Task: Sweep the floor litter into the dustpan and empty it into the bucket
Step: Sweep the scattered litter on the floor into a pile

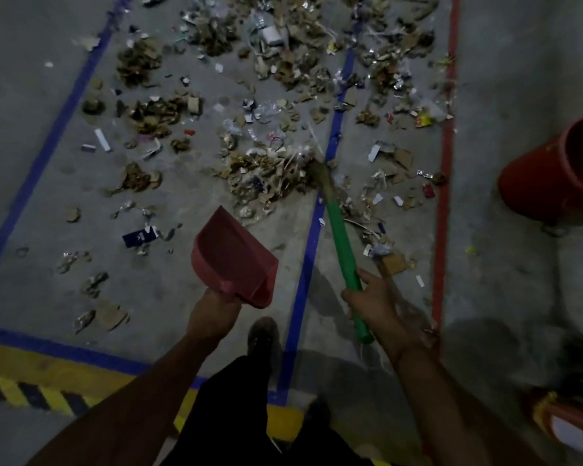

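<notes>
My left hand (214,314) grips the handle of a pink dustpan (233,257), held above the floor with its mouth facing away from me; nothing shows inside it. My right hand (372,301) grips the green handle of a broom (342,243). The broom's straw head (318,173) touches a heap of cardboard scraps and wrappers (266,176) on the grey floor. Paper, foil and cardboard litter (283,62) is spread widely beyond it. A red bucket (559,173) stands at the right edge, open and tilted toward the litter.
Blue tape lines (303,280) and a red tape line (443,196) run along the floor. A yellow and black hazard strip (31,391) crosses the near left. My shoe (263,338) is between my arms. A coloured object (562,422) lies at the lower right.
</notes>
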A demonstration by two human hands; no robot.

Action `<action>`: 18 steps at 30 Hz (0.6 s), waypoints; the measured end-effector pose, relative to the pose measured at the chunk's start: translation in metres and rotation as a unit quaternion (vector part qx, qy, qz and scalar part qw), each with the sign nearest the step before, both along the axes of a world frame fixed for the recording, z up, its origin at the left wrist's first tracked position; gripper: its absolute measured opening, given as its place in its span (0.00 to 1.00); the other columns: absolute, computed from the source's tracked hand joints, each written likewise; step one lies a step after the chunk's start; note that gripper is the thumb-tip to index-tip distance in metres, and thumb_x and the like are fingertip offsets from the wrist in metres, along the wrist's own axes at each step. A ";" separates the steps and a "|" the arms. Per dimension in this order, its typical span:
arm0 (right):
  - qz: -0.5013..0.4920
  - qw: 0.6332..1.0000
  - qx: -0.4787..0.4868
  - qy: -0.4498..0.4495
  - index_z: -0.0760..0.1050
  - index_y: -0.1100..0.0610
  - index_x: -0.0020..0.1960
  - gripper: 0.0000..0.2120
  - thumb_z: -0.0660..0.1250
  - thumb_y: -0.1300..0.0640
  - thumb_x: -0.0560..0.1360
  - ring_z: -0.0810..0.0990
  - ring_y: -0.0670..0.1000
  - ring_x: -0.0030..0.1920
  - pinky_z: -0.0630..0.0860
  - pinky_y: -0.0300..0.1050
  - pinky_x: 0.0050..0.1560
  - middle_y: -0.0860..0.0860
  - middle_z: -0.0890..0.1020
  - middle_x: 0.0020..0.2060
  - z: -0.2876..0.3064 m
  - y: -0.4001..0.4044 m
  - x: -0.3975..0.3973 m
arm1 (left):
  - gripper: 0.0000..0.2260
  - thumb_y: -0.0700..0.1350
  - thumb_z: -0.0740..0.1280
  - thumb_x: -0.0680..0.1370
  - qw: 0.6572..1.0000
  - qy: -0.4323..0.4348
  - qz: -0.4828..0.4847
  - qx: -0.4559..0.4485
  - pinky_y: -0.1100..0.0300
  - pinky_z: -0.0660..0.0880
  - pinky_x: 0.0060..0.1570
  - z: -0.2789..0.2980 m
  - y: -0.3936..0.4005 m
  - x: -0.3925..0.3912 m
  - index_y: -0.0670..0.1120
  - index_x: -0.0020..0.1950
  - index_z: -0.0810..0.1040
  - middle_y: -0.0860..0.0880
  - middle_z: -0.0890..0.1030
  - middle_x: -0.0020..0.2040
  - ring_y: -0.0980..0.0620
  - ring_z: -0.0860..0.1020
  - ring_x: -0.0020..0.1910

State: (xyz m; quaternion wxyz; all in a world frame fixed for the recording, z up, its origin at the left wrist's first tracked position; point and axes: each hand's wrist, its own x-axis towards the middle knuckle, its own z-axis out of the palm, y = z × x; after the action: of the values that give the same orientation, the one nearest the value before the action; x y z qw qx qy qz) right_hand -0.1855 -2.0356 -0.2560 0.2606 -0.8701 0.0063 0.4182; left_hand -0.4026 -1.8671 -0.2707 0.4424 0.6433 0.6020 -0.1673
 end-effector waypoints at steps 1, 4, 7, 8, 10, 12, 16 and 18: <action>-0.023 1.000 0.011 0.000 0.64 0.49 0.76 0.34 0.70 0.63 0.72 0.83 0.55 0.36 0.77 0.40 0.27 0.53 0.82 0.51 0.007 -0.003 -0.005 | 0.14 0.48 0.65 0.76 1.000 -0.008 0.008 -0.006 0.49 0.77 0.51 0.002 0.003 0.008 0.38 0.53 0.77 0.37 0.80 0.53 0.38 0.80 0.51; -0.043 0.999 0.028 0.003 0.64 0.48 0.75 0.33 0.69 0.63 0.73 0.81 0.52 0.31 0.73 0.37 0.24 0.54 0.82 0.48 0.022 -0.018 -0.019 | 0.13 0.48 0.65 0.75 1.000 -0.025 0.010 -0.015 0.51 0.77 0.46 0.009 0.007 0.030 0.40 0.53 0.78 0.37 0.81 0.51 0.39 0.80 0.47; -0.072 0.997 0.031 -0.001 0.69 0.50 0.73 0.29 0.69 0.64 0.74 0.81 0.53 0.35 0.75 0.40 0.28 0.55 0.82 0.50 0.030 -0.037 -0.026 | 0.13 0.49 0.65 0.74 0.999 -0.046 -0.012 -0.025 0.48 0.78 0.48 0.011 0.004 0.053 0.41 0.52 0.78 0.36 0.81 0.53 0.37 0.80 0.50; -0.079 0.996 0.030 -0.004 0.71 0.52 0.71 0.27 0.70 0.65 0.74 0.81 0.52 0.36 0.76 0.40 0.30 0.55 0.82 0.49 0.032 -0.044 -0.029 | 0.10 0.49 0.65 0.74 0.998 -0.050 -0.025 -0.025 0.49 0.78 0.47 0.014 0.001 0.059 0.43 0.49 0.77 0.37 0.81 0.53 0.38 0.80 0.48; -0.095 0.995 0.032 -0.008 0.73 0.51 0.67 0.24 0.69 0.65 0.73 0.80 0.50 0.37 0.74 0.36 0.27 0.53 0.81 0.47 0.033 -0.062 -0.034 | 0.11 0.50 0.65 0.74 0.997 -0.052 -0.046 -0.027 0.50 0.78 0.46 0.016 -0.005 0.073 0.45 0.52 0.78 0.39 0.81 0.53 0.39 0.80 0.48; -0.120 0.992 0.031 -0.009 0.72 0.45 0.62 0.23 0.68 0.63 0.72 0.81 0.52 0.37 0.74 0.37 0.28 0.52 0.81 0.45 0.033 -0.083 -0.041 | 0.15 0.51 0.66 0.73 0.995 -0.059 -0.077 -0.032 0.52 0.77 0.42 0.018 -0.014 0.085 0.44 0.55 0.78 0.40 0.81 0.51 0.39 0.81 0.47; -0.223 0.975 -0.004 -0.002 0.74 0.50 0.49 0.10 0.67 0.61 0.70 0.80 0.53 0.30 0.76 0.44 0.28 0.54 0.80 0.33 0.025 -0.125 -0.059 | 0.11 0.55 0.65 0.65 0.989 -0.077 -0.117 -0.053 0.63 0.67 0.26 0.026 -0.037 0.108 0.48 0.39 0.75 0.47 0.78 0.32 0.50 0.76 0.28; -0.268 0.963 -0.001 -0.007 0.77 0.57 0.49 0.07 0.69 0.61 0.70 0.77 0.49 0.24 0.72 0.41 0.23 0.53 0.78 0.29 0.022 -0.147 -0.070 | 0.07 0.51 0.68 0.69 0.987 -0.083 -0.122 -0.070 0.63 0.65 0.22 0.024 -0.052 0.118 0.49 0.37 0.73 0.48 0.75 0.30 0.51 0.72 0.25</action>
State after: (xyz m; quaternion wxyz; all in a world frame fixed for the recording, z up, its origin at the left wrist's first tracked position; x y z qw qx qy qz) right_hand -0.2557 -2.1824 -0.2345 0.3627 -0.8396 0.2376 0.3271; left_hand -0.2849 -1.9189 -0.2465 0.5113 0.6911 0.4667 -0.2077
